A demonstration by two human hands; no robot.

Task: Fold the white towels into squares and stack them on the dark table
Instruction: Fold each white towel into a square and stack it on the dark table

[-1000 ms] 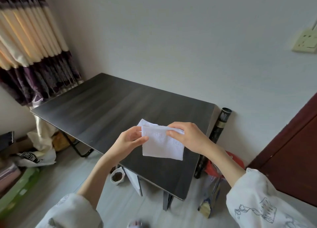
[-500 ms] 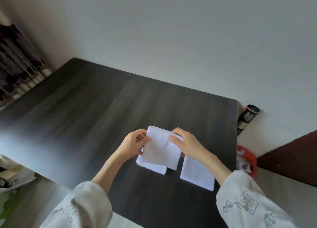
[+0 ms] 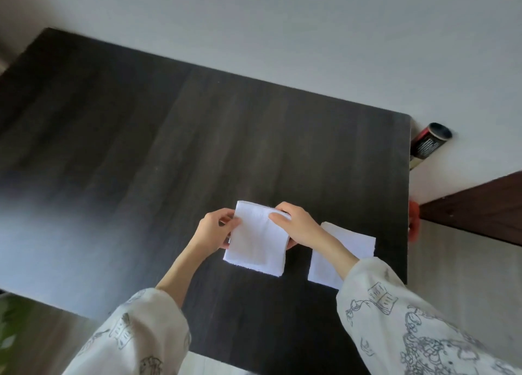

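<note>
Matt dark woodgrain table (image 3: 197, 148), cloth towel (image 3: 257, 244)

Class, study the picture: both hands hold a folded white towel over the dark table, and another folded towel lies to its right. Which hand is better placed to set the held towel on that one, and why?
Probably the right hand: its forearm already crosses the lying towel, so it need only draw the held towel a little rightward. The left hand grips the far edge.

No text can be read. The dark tube (image 3: 428, 146) standing on the floor off the far right corner of the dark table (image 3: 197, 137) carries a block of pale print on its side, too small and blurred to make out. The sleeves (image 3: 395, 326) bear line drawings only, no letters.
</note>
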